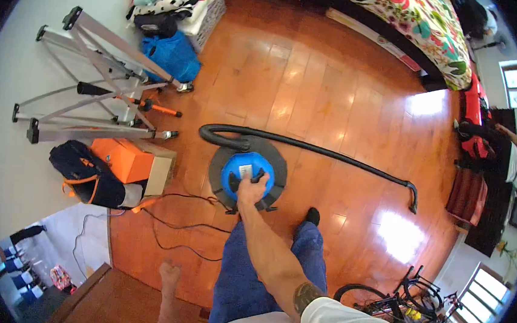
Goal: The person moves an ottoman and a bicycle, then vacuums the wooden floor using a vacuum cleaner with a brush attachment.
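Observation:
A round shop vacuum (pixel 274 174) with a blue top and a dark base stands on the wooden floor just ahead of my feet. My right hand (pixel 251 189) is closed around the black handle on its lid. From the vacuum a black hose (pixel 332 155) curls back and then stretches right along the floor, ending in a bent tube. My left hand (pixel 170 270) hangs low on the left, fingers seemingly curled, with nothing visible in it. Ahead of that hand, a dark power cord (pixel 190 223) loops over the floor and joins an orange connector (pixel 144 205).
Folded metal frame legs (pixel 88 81) lean along the left wall. Near them are a blue bag (pixel 172 56), an orange case (pixel 126 160), a cardboard box (pixel 159 175) and a dark backpack (pixel 78 171). A bed (pixel 397 14) stands at the back, bicycles (pixel 393 306) at lower right.

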`<state>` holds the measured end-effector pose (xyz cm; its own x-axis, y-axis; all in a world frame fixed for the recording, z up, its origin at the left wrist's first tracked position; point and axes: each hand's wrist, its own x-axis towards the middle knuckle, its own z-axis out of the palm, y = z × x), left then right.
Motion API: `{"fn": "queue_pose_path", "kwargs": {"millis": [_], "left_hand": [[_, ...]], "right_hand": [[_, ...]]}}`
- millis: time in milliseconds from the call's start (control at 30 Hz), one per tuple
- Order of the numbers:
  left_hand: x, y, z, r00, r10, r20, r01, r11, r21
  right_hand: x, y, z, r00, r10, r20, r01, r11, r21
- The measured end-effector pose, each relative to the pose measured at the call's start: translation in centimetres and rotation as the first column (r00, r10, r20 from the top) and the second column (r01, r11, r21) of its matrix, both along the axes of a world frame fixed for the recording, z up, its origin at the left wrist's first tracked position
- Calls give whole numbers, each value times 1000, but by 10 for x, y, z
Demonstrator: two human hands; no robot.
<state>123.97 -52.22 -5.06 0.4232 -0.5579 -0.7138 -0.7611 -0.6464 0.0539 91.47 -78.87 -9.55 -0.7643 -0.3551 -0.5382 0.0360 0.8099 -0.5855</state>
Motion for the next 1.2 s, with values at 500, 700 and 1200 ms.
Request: {"fn": "queue_pose_path", "kwargs": {"millis": [500,700,1200], "left_hand": [[-289,-243,-39,944,-292,-153,211,891,-401],[-323,-234,-45,947,-285,-146,181,853,-489],[-370,-256,-20,964,-227,-141,171,929,-327]], "right_hand": [[-324,90,-98,865,-342,368,324,940,110],[-463,96,-329,997,66,35,-71,982,175],[-487,-96,-426,814,-383,437,526,804,-277]]}}
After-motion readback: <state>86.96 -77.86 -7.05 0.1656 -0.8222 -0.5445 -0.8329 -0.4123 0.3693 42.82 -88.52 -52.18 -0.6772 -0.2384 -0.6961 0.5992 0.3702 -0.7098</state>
